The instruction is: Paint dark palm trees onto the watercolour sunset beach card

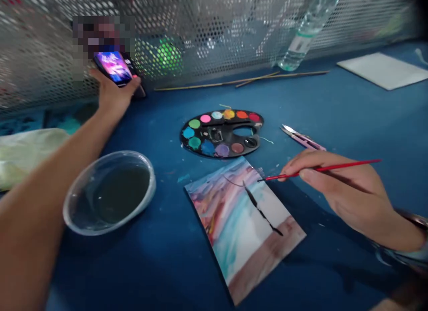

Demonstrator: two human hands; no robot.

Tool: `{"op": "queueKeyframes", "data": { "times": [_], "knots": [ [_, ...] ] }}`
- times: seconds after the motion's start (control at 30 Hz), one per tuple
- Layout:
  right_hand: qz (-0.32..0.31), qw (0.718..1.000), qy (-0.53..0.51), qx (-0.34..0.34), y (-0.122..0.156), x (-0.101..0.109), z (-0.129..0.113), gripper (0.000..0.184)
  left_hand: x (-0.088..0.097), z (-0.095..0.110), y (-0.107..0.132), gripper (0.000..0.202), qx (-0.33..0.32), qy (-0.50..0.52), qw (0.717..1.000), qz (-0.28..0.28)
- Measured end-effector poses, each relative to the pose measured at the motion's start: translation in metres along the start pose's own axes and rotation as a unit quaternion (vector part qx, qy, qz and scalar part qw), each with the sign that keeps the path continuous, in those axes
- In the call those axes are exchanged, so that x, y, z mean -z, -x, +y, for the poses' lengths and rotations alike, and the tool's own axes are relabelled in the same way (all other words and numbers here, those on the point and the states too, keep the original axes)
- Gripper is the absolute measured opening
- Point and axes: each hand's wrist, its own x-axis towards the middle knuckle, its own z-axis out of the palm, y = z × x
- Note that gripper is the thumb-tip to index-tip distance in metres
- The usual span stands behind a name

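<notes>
Brush (341,166) sits pinched in right hand (354,195), tip possibly touching painting (247,226); light pressure should suit thin lines. Left hand (115,96) holds phone (115,67), far left.

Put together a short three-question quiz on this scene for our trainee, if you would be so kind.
1. Which hand holds the red paintbrush?
2. What does the left hand hold?
A) the phone
B) the water bottle
C) the plastic bowl
3. True or false: in this picture, the snips lie to the right of the paint palette.

Key: 1. The right hand; 2. A; 3. True.
</notes>
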Motion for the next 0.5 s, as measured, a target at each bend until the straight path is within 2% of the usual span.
{"op": "queueKeyframes", "data": {
  "times": [0.1,0.27,0.43,0.5],
  "knots": [
    [0.002,1.0,0.006,-0.001,-0.001,0.0,-0.004,0.02,-0.004,0.0,-0.003,0.079,0.025,-0.021,0.999,-0.007],
    [-0.03,0.998,0.047,0.007,-0.002,-0.007,-0.008,0.021,-0.008,0.009,-0.002,0.081,0.052,-0.059,0.997,0.006],
    [-0.055,0.997,0.046,-0.005,-0.005,-0.014,-0.009,0.019,0.006,0.013,0.009,0.099,0.045,-0.065,0.997,-0.012],
    [-0.064,0.997,0.037,-0.005,-0.005,-0.015,-0.009,0.018,0.01,0.009,0.012,0.096,0.045,-0.037,0.998,-0.024]
  ]
}}
